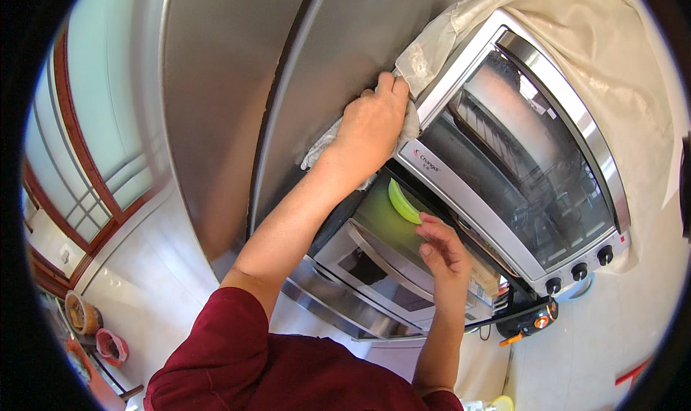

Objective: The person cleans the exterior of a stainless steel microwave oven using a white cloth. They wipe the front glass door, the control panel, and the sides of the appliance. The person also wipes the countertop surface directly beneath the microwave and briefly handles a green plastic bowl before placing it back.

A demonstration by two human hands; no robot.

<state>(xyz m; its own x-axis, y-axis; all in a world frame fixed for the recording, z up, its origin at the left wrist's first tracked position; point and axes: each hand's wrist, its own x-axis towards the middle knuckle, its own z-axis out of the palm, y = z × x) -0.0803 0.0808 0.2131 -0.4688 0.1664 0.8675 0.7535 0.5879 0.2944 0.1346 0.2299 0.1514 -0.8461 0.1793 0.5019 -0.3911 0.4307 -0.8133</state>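
My left hand (pixel 378 117) reaches up between the steel refrigerator (pixel 345 49) and the toaster oven (pixel 426 162). It grips a crumpled light grey cloth (pixel 324 142), bunched under the palm against the oven's left side. My right hand (pixel 445 246) hangs lower, in front of the shelf under that oven. Its fingers are loosely bent, with the thumb apart from them. The fingertips overlap the lower end of a bright green curved object (pixel 402 203), perhaps a bowl's rim; whether they touch it is unclear. That green object is over the top of a lower silver oven (pixel 367 260).
A cream cloth cover (pixel 599 87) drapes behind and over the toaster oven. Knobs (pixel 579 271) line its front. A black appliance with an orange handle (pixel 526 322) stands at the lower right. Tubs (pixel 112 347) stand at the lower left, near wood-framed glass doors (pixel 89 211).
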